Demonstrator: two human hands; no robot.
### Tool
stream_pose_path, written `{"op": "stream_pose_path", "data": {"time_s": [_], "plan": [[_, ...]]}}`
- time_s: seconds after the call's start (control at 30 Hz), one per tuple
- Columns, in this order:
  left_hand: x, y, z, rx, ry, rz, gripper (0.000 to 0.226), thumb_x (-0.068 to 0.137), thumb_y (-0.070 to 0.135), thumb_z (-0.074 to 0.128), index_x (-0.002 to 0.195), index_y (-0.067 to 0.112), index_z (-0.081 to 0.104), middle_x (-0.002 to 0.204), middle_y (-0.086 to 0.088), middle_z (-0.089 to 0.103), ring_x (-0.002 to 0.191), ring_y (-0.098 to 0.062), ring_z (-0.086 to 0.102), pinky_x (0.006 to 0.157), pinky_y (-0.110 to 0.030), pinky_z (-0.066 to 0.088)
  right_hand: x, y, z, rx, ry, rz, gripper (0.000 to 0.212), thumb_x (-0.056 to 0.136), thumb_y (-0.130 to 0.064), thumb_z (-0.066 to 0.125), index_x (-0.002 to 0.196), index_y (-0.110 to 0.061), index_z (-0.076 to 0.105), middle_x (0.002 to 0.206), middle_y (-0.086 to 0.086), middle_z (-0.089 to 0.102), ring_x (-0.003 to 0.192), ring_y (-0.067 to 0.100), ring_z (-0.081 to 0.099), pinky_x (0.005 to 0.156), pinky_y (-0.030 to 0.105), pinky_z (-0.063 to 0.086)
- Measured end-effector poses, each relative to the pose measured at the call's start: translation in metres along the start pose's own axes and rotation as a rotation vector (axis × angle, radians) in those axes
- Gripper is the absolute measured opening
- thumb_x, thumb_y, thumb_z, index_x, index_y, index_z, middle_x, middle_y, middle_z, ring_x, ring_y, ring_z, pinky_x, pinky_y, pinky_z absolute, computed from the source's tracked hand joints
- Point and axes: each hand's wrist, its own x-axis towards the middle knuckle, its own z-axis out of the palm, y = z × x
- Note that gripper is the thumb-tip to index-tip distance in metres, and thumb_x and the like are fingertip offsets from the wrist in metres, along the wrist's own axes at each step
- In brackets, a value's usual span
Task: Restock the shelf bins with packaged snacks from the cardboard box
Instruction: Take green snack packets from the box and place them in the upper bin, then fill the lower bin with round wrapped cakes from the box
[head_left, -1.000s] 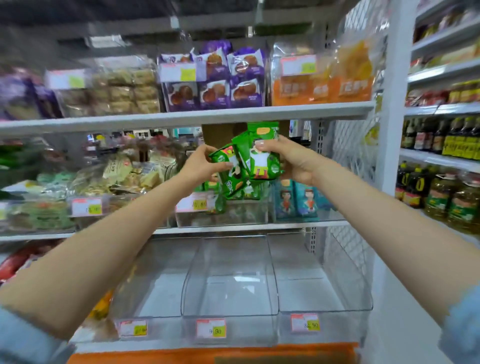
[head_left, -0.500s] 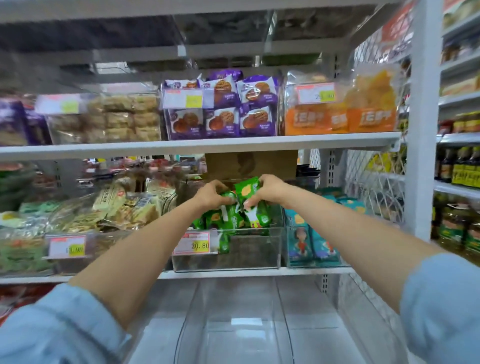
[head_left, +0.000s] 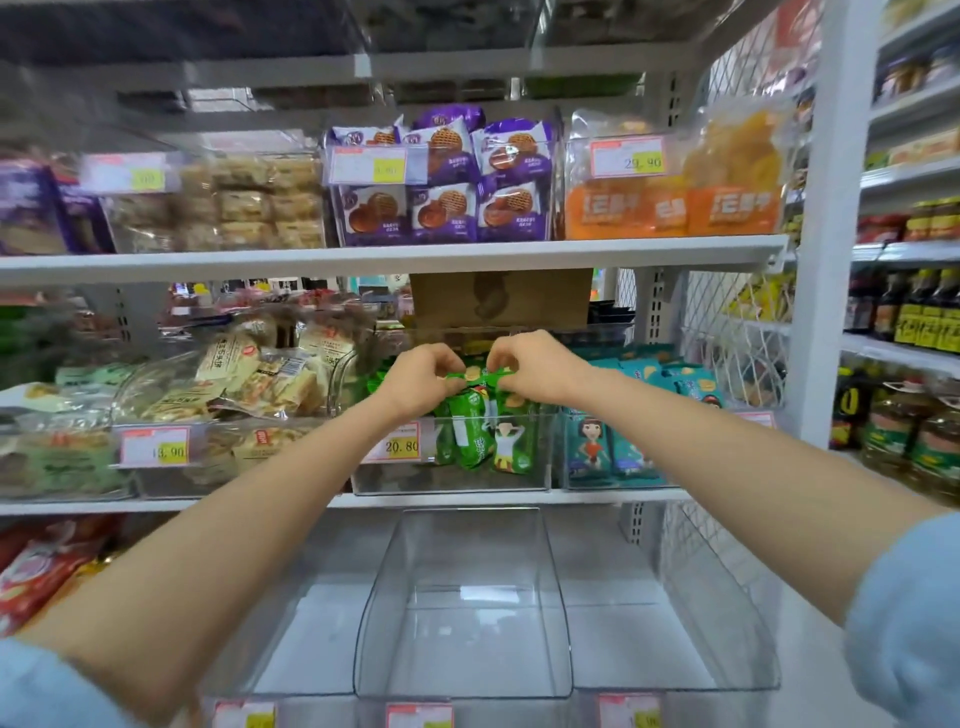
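head-worn view facing near shelves (head_left: 395, 257)

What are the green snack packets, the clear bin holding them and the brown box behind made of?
Green snack packets: glossy plastic film, probably; shiny and crinkled. Clear bin: rigid transparent plastic, likely acrylic; contents show through its walls. Brown box: matte cardboard, seemingly; dull, flat brown face.

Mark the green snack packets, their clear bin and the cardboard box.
green snack packets (head_left: 470, 439): head view, front of one packet.
clear bin (head_left: 452, 480): head view, bare front wall.
cardboard box (head_left: 545, 301): head view, front face.
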Motion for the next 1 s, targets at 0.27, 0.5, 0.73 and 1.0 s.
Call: {"op": "stream_pose_path", "data": {"time_s": [0.27, 0.5, 0.73, 1.0], "plan": [[-0.115, 0.034, 0.005, -0.262, -0.003, 0.172, 0.023, 0.086, 0.008, 0.063, 0.107, 0.01, 0.058, 0.105, 0.002, 0.061, 0.088, -0.008, 0.06, 0.077, -0.018, 0.048, -0.116, -0.02, 0.011, 0.384, 0.154, -0.078, 0.028, 0.083, -0.009, 0.066, 0.109, -0.017, 0.062, 0.106, -0.003, 0.064, 0.086, 0.013, 0.063, 0.079, 0.017, 0.048], [-0.221, 0.017, 0.082, -0.433, -0.145, -0.061, 0.02, 0.085, 0.007, 0.063, 0.103, 0.014, 0.057, 0.097, 0.01, 0.062, 0.081, 0.001, 0.057, 0.067, -0.007, 0.044, -0.236, 0.008, 0.093, 0.629, 0.045, 0.14, 0.032, 0.084, -0.002, 0.064, 0.099, -0.03, 0.057, 0.1, -0.013, 0.062, 0.068, 0.0, 0.056, 0.065, 0.01, 0.042], [-0.298, -0.026, 0.188, -0.315, -0.532, -0.254, 0.02, 0.085, 0.01, 0.065, 0.104, 0.005, 0.06, 0.095, -0.002, 0.064, 0.077, -0.004, 0.052, 0.066, -0.002, 0.036, -0.317, 0.061, 0.212, 0.475, -0.263, 0.363, 0.028, 0.084, -0.009, 0.067, 0.11, -0.016, 0.062, 0.098, -0.01, 0.061, 0.079, 0.007, 0.056, 0.069, 0.003, 0.038], [-0.388, -0.072, 0.266, -0.084, -0.721, -0.496, 0.009, 0.086, 0.016, 0.06, 0.092, 0.019, 0.055, 0.105, -0.006, 0.065, 0.103, -0.022, 0.06, 0.083, -0.026, 0.042, -0.379, 0.091, 0.286, 0.302, -0.62, 0.425, 0.021, 0.086, -0.024, 0.058, 0.106, -0.027, 0.062, 0.106, -0.008, 0.066, 0.101, 0.012, 0.061, 0.088, 0.038, 0.049]]}}
